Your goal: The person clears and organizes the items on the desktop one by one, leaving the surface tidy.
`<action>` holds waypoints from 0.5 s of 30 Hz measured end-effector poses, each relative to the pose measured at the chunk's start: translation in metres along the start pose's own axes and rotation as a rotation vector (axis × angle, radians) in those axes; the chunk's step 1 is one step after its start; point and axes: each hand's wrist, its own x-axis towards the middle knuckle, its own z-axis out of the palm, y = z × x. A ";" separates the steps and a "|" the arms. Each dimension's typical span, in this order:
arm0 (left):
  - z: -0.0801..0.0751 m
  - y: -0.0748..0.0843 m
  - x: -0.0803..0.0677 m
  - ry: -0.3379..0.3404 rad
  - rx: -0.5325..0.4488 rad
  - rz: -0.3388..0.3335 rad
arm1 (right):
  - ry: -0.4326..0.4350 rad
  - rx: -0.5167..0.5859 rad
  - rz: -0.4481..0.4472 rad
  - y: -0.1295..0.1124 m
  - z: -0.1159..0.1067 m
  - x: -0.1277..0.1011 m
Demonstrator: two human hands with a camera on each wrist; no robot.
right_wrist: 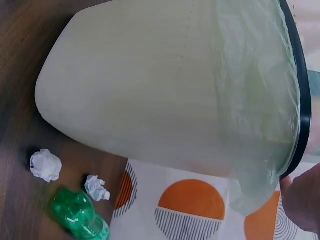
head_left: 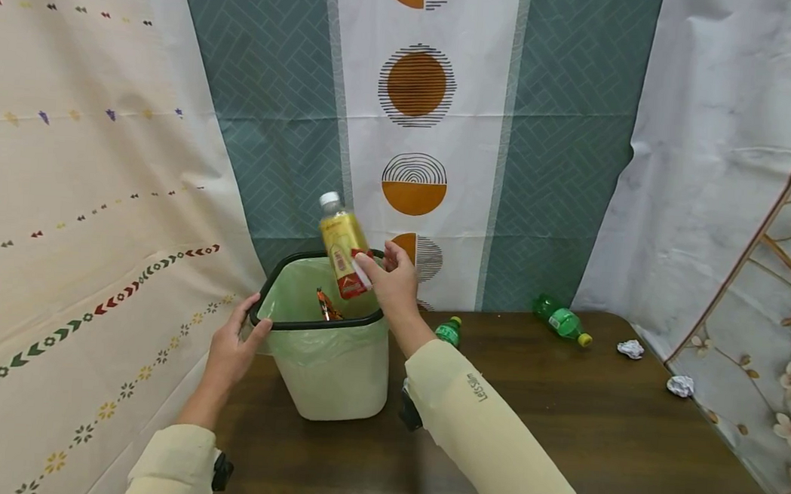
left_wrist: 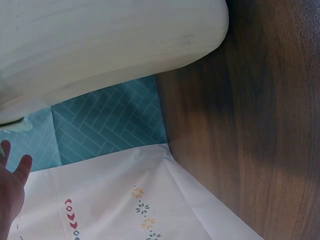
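Note:
A white trash bin (head_left: 333, 383) with a black rim and a pale green liner bag (head_left: 291, 286) stands on the table. My left hand (head_left: 229, 350) rests at the left corner of its rim, thumb and fingers spread. Above the opening is a plastic bottle (head_left: 341, 240) with a white cap and a yellow and red label, tilted cap-up to the left. My right hand (head_left: 393, 285) is beside the bottle's lower end; the thumb overlaps its edge while the fingers stand apart from it. An orange wrapper (head_left: 326, 304) lies inside the bin. The right wrist view does not show the bottle.
On the brown table (head_left: 527, 436), a green bottle (head_left: 563, 322) with a yellow cap lies at the back right. Another green bottle (head_left: 448, 331) is partly hidden by my right arm. Two crumpled paper balls (head_left: 630, 349) lie near the right edge. Patterned cloths hang around the table.

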 end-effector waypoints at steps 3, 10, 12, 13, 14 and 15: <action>0.001 0.001 0.000 0.006 -0.005 0.005 | 0.000 -0.006 -0.006 -0.001 -0.004 0.000; 0.002 0.001 0.000 0.011 -0.005 0.001 | 0.005 0.009 -0.002 -0.002 -0.016 0.001; 0.002 0.001 0.001 0.013 -0.004 -0.002 | 0.018 0.001 0.001 -0.001 -0.020 0.002; 0.002 0.001 0.000 0.013 -0.003 -0.004 | 0.023 0.000 0.001 0.000 -0.022 0.003; 0.001 0.001 0.000 0.012 -0.003 -0.007 | 0.028 -0.007 0.005 0.001 -0.024 0.003; 0.001 0.001 0.000 0.011 -0.002 -0.010 | 0.031 -0.009 0.005 0.002 -0.027 0.004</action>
